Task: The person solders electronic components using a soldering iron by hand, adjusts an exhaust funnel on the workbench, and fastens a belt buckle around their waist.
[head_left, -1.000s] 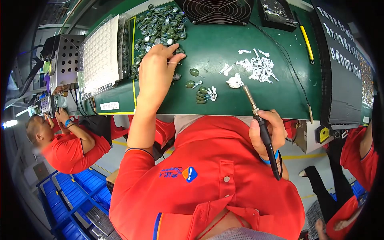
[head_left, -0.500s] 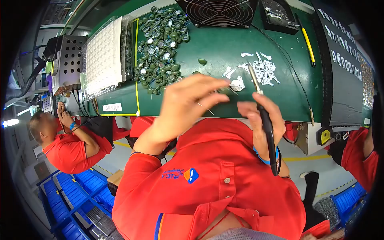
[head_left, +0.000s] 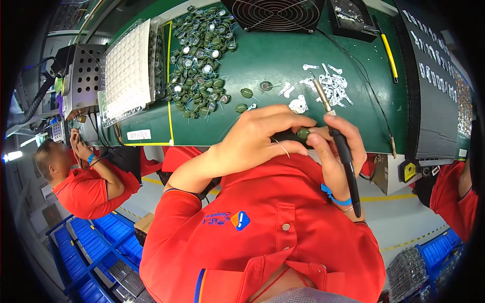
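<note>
Between the fingertips of my left hand is a small dark green round part, with a thin wire below it. My right hand holds a black-handled soldering iron, its metal tip pointing up and away toward a pile of white metal tabs; its thumb touches the green part. A round whitish piece lies just beyond my fingers. Two loose green parts and a dark round one rest on the green mat. A large heap of green parts lies farther left.
A black fan and a black tray stand at the back. Stacked white trays are at the left. A yellow pen and a cable lie right, beside a dark panel. A co-worker sits at the left.
My left hand has come from the heap at the left to my right hand, bringing a green part. The iron has been lifted off the round whitish piece, and its tip has moved toward the tabs.
</note>
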### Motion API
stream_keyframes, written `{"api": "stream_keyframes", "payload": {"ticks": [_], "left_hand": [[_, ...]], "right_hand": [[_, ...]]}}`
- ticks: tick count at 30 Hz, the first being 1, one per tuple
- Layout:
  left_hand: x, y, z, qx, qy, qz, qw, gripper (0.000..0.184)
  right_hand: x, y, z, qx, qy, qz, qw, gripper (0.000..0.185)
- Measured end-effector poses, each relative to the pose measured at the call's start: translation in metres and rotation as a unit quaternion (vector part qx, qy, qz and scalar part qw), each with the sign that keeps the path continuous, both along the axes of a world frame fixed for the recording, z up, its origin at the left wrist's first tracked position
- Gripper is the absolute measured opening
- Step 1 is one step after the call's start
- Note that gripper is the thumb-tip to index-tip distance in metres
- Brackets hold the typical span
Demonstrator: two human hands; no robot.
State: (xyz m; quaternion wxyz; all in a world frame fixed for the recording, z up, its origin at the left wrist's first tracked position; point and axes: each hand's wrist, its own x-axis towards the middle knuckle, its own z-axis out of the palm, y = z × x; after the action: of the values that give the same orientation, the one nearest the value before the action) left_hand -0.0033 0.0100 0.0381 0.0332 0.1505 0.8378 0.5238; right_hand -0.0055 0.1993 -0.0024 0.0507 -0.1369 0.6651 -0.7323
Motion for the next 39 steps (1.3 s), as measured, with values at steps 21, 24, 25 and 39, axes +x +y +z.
{"api": "stream_keyframes", "payload": {"ticks": [21,24,25,39], "left_hand": [[0.001,0.005,-0.014,-0.016,0.082,-0.008,0.996,0.034],[0.001,0.007,-0.015,0.015,0.076,0.002,0.997,0.036],[0.001,0.006,-0.015,0.015,0.076,0.002,0.997,0.036],[-0.003,0.005,-0.005,-0.035,-0.003,0.051,0.998,0.016]], "right_hand": [[-0.003,0.005,-0.002,-0.029,-0.004,0.0,1.0,0.049],[-0.003,0.005,-0.001,-0.023,-0.013,-0.005,1.0,0.049],[-0.002,0.004,0.0,-0.036,-0.028,-0.009,0.999,0.049],[0.006,-0.002,-0.006,0.038,0.086,-0.062,0.994,0.043]]}}
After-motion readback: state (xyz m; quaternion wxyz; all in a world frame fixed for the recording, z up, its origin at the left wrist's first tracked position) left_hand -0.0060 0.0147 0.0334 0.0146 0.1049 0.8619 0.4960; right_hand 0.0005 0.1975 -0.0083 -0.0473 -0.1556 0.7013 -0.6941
